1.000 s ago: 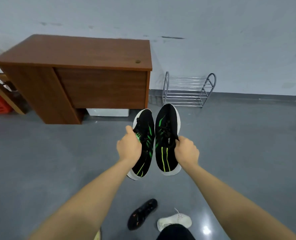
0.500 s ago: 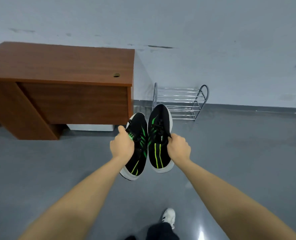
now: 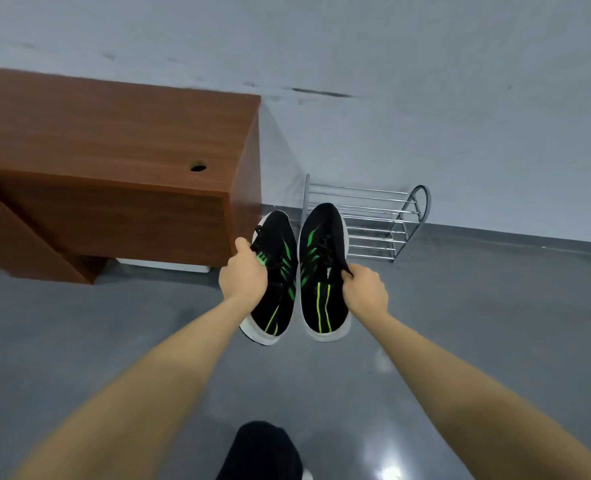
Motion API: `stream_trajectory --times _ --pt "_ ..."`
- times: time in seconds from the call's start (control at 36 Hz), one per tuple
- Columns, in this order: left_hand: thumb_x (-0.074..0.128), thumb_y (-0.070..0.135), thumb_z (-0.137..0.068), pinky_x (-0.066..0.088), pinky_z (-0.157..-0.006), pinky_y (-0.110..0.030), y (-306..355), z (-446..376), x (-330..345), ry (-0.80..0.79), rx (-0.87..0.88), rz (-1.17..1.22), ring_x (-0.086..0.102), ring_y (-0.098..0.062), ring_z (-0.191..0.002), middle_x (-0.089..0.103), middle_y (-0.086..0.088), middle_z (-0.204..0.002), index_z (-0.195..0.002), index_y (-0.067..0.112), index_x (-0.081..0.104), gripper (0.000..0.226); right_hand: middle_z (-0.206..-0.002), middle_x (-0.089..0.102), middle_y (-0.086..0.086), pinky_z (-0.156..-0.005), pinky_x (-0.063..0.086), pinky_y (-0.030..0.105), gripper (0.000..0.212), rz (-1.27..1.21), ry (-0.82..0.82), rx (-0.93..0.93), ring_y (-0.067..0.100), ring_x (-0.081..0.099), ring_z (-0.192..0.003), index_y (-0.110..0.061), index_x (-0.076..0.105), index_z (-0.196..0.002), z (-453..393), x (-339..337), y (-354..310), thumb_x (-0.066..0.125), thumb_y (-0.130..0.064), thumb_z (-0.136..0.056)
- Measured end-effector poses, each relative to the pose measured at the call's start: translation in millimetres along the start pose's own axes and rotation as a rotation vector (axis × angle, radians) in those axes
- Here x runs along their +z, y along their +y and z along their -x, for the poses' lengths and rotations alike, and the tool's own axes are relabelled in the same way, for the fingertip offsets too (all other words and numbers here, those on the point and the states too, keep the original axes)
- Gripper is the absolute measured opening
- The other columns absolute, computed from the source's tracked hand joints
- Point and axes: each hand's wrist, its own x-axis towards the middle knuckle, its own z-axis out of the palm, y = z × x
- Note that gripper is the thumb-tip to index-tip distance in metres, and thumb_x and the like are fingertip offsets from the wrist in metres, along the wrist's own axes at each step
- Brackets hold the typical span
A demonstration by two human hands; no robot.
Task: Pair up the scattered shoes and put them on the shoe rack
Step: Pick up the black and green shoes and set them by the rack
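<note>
While both hands hold them, 2 black green-striped sneakers hang.

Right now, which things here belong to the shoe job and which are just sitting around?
Job:
- left shoe, gripped by the left hand
- right shoe, gripped by the right hand
- rack, by the wall, no shoes on the shelves in view

Just there:
- desk
- white box under it

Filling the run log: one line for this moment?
left hand: holds black green-striped sneaker | right hand: holds matching sneaker | chrome wire shoe rack: ahead
</note>
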Motion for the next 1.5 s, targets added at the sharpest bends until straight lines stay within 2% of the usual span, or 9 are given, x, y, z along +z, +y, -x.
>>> stream_trajectory --times 0.11,0.31,0.53,0.69,0.89,0.97,1.14,1.36,1.5 --pt "0.033 0.011 -0.098 0.046 -0.078 -0.045 15 -37 28 -0.015 -0.034 -0.006 0.058 -0.041 -0.089 0.063 -0.019 -0.099 -0.107 0.009 0.038 0.01 -0.066 0.052 0.003 -0.053 0.031 0.029 0.027 -0.032 -0.061 0.038 0.024 0.048 -0.063 -0.012 0.045 -0.068 -50 6 21 0.038 -0.015 -0.093" --pt "0.032 0.012 -0.099 0.048 -0.076 -0.045 40 -116 88 -0.095 -0.049 -0.027 0.059 -0.039 -0.088 0.064 -0.019 -0.098 -0.109 0.009 0.038 0.012 -0.074 0.062 0.011 -0.054 0.034 0.029 0.024 -0.029 -0.109 0.091 0.027 0.053 -0.066 -0.004 0.058 -0.081 -144 28 43 0.039 -0.015 -0.092" --pt "0.032 0.012 -0.1 0.041 -0.072 -0.041 69 -215 162 -0.195 -0.037 -0.068 0.058 -0.039 -0.087 0.064 -0.019 -0.096 -0.106 0.007 0.037 0.009 -0.077 0.064 0.011 -0.055 0.036 0.029 0.025 -0.006 -0.185 0.159 0.027 0.056 -0.069 -0.006 0.06 -0.083 -263 60 62 0.039 -0.014 -0.092" --pt "0.03 0.019 -0.102 0.043 -0.071 -0.041 68 -268 225 -0.244 -0.12 -0.023 0.058 -0.036 -0.089 0.062 -0.018 -0.099 -0.108 0.009 0.039 0.015 -0.071 0.061 0.01 -0.053 0.034 0.028 0.024 0.01 -0.284 0.209 0.026 0.052 -0.063 -0.006 0.063 -0.085 -335 91 91 0.041 -0.012 -0.091" --pt "0.033 0.02 -0.101 0.044 -0.069 -0.04 29 -322 334 -0.223 -0.176 -0.014 0.059 -0.036 -0.086 0.063 -0.015 -0.093 -0.107 0.01 0.042 0.014 -0.066 0.057 0.004 -0.052 0.034 0.026 0.023 0.042 -0.366 0.17 0.023 0.052 -0.063 -0.01 0.064 -0.085 -415 173 150 0.043 -0.012 -0.094" --pt "0.034 0.02 -0.101 0.041 -0.067 -0.037 1 -340 395 -0.213 -0.213 0.018 0.054 -0.032 -0.081 0.06 -0.011 -0.089 -0.108 0.011 0.044 0.015 -0.072 0.059 0.003 -0.051 0.032 0.024 0.022 0.073 -0.375 0.161 0.023 0.055 -0.071 -0.016 0.064 -0.088 -443 222 184 0.043 -0.014 -0.094" --pt "0.037 0.018 -0.101 0.038 -0.063 -0.033 -66 -376 518 -0.207 -0.231 0.044 0.055 -0.028 -0.078 0.057 -0.005 -0.083 -0.097 0.014 0.041 0.007 -0.076 0.062 0.006 -0.058 0.038 0.028 0.022 0.066 -0.424 0.157 0.028 0.06 -0.076 -0.012 0.064 -0.087 -496 336 255 0.043 -0.013 -0.092" --pt "0.038 0.019 -0.101 0.039 -0.065 -0.033 -138 -421 645 -0.157 -0.213 0.052 0.059 -0.032 -0.085 0.064 -0.012 -0.093 -0.105 0.01 0.05 0.016 -0.068 0.053 0.006 -0.055 0.034 0.029 0.029 0.086 -0.408 0.083 0.028 0.05 -0.068 -0.015 0.045 -0.065 -543 465 323 0.043 -0.013 -0.094" --pt "0.036 0.02 -0.101 0.041 -0.068 -0.035 -177 -451 698 -0.086 -0.219 0.106 0.058 -0.032 -0.088 0.062 -0.011 -0.092 -0.107 0.012 0.05 0.017 -0.055 0.05 0.002 -0.051 0.032 0.03 0.023 -0.075 -0.328 0.026 0.023 0.046 -0.055 -0.007 0.06 -0.076 -568 525 354 0.045 -0.01 -0.092"
